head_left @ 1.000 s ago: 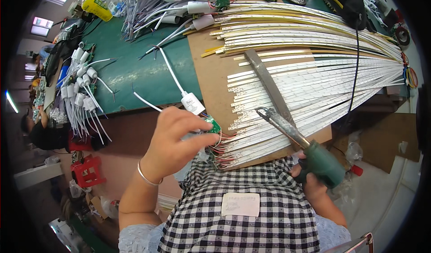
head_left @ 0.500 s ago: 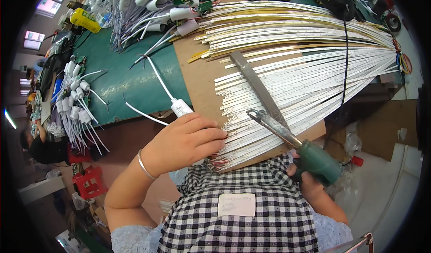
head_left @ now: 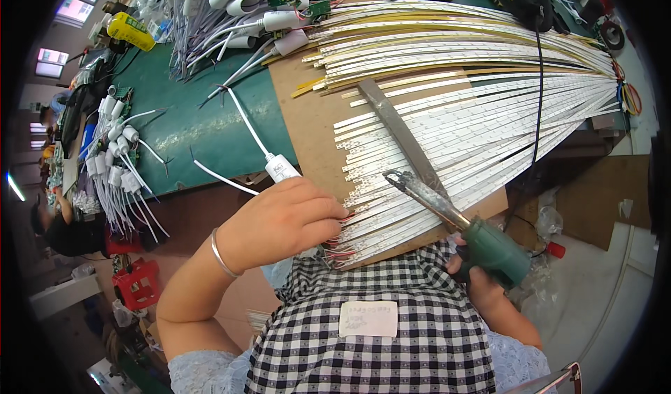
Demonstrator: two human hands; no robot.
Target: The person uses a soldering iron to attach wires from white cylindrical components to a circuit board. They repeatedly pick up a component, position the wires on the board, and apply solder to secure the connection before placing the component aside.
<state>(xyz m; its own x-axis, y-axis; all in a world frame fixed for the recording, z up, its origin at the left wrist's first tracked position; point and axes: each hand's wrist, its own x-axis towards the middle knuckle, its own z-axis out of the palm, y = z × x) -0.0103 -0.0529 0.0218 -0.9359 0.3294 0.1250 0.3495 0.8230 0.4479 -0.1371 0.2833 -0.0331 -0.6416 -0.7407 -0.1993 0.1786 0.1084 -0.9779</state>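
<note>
My left hand [head_left: 283, 219] is closed, its fingertips pinching a thin red wire [head_left: 347, 214] at the near-left ends of the white LED strips [head_left: 447, 142]. A white plastic cap with a white cable [head_left: 279, 168] lies just beyond its knuckles; a second white cable [head_left: 222, 177] runs under the hand. In my right hand [head_left: 481, 282] is a green-handled soldering gun [head_left: 496, 251], its looped tip [head_left: 393, 176] just over the strips. A flat grey metal bar [head_left: 402, 135] lies across the strips. More red wires [head_left: 340, 256] show at the nearest strip ends, against my checked apron.
Brown board [head_left: 300, 107] lies under the strips on a green tabletop [head_left: 203, 125]. Capped cables with green circuit boards [head_left: 265, 17] are heaped at the back, another bunch [head_left: 115, 156] hangs at the left edge. A black cord [head_left: 538, 93] crosses the strips at right.
My left hand has drawn back slightly to the left, and more red wire shows at its fingertips. The right hand and soldering gun stay almost still.
</note>
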